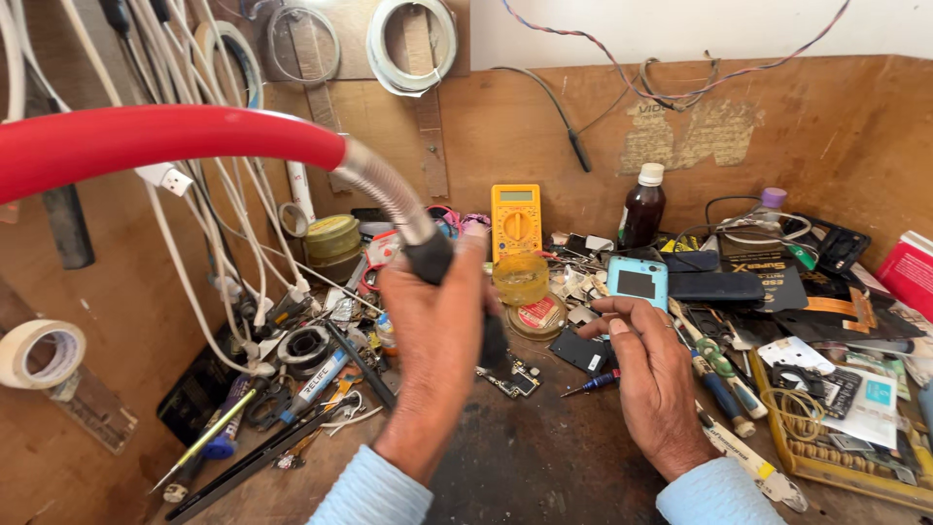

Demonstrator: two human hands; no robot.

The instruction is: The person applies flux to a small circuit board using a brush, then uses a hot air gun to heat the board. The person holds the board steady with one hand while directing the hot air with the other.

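Observation:
My left hand (pixel 434 340) is raised over the bench and gripped around the black handle at the end of a flexible metal hose (pixel 389 190), which runs into a thick red tube (pixel 165 139) crossing the upper left. Its tip points down toward a small circuit board (pixel 512 379) on the dark mat. My right hand (pixel 656 379) hovers just right of the board with fingers curled, holding nothing I can see. A blue-handled screwdriver (pixel 595 383) lies by its thumb, and a black phone part (pixel 583 352) sits under its fingertips.
A yellow multimeter (pixel 515 220) leans on the back wall beside a brown bottle (pixel 642 207). A light blue phone (pixel 638 282), round tins (pixel 537 315), screwdrivers (pixel 721 379) and loose parts crowd the bench. White cables (pixel 209 248) hang at left; a tape roll (pixel 39 352) is mounted there.

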